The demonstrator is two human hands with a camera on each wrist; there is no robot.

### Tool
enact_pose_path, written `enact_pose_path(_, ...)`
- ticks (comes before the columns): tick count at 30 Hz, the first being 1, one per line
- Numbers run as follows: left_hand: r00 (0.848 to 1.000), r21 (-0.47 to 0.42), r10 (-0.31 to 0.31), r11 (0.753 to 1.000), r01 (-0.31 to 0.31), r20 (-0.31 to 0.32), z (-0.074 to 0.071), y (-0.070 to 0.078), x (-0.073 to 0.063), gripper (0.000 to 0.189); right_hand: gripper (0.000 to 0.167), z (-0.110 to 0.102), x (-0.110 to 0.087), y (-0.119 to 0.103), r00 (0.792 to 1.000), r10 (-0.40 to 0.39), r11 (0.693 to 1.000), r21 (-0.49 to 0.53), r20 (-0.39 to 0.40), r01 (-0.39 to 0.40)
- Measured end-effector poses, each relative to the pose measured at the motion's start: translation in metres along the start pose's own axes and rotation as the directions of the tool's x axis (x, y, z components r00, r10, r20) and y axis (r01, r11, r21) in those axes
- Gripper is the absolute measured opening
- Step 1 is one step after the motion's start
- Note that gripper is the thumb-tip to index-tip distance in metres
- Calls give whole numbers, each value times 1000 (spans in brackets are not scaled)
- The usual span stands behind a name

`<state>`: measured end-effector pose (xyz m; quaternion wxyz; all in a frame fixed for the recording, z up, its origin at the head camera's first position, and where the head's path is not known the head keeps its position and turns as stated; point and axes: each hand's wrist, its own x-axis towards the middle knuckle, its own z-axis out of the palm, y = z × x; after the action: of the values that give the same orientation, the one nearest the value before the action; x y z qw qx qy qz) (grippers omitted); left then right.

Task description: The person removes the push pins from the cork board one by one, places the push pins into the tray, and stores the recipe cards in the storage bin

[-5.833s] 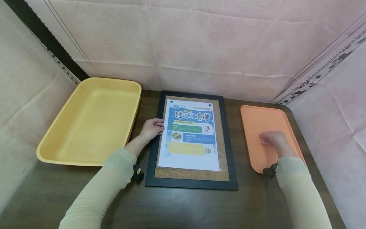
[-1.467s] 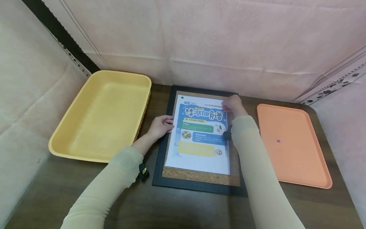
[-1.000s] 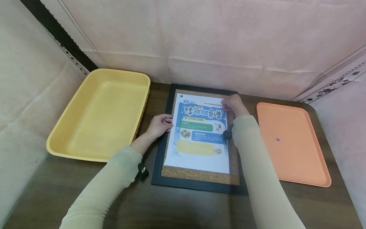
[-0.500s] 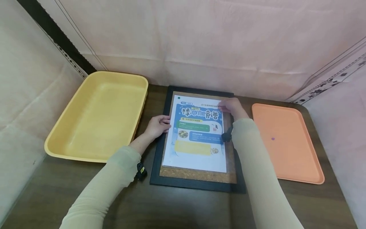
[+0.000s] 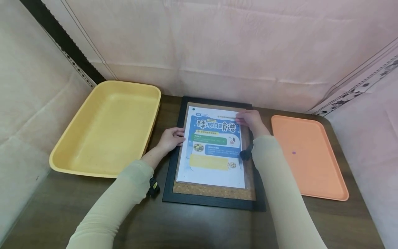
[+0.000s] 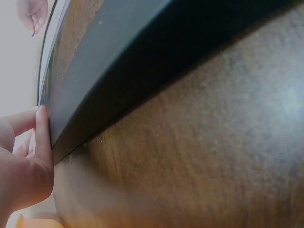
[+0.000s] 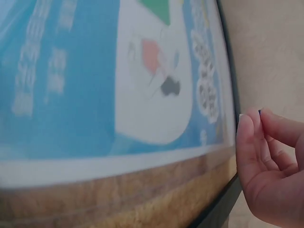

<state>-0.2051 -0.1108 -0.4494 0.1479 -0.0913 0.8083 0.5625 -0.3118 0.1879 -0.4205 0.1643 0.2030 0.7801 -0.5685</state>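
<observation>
A board (image 5: pixel 214 192) lies flat on a table (image 5: pixel 199 230), with a poster (image 5: pixel 209 148) on it and a dark dot (image 5: pixel 193 109) at the poster's eleven o'clock. A person's left hand (image 5: pixel 170 139) rests at the board's nine o'clock, fingers relaxed against its edge. By the poster's one o'clock, the right hand (image 5: pixel 251 120) pinches a tiny blue pin (image 7: pixel 260 112), or so the blur suggests. A yellow tray (image 5: pixel 105 128) lies toward ten o'clock, an orange tray (image 5: pixel 314 145) at three, a purple dot (image 5: pixel 293 153) on it.
</observation>
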Motion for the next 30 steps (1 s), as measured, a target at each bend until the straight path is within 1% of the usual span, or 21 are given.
enact_pose_path(2,1000,-3,-7,1000,7,2,0,-1,0,43,40,1,-3,-1,1000,1,1000,24,11,-1)
enact_pose_path(5,1000,-4,-12,1000,12,8,0,-1,-1,43,39,1,-7,-2,1000,-2,999,44,8,2)
enact_pose_path(15,1000,-6,-8,1000,8,2,0,0,-2,42,40,0,-21,-8,999,-33,998,55,7,33)
enact_pose_path(22,1000,-12,9,1000,-8,7,0,2,0,42,36,-3,-29,-13,997,-74,996,57,14,74)
enact_pose_path(30,1000,-12,10,1000,-10,9,0,1,0,43,38,-5,-47,-13,990,-127,992,-8,56,128)
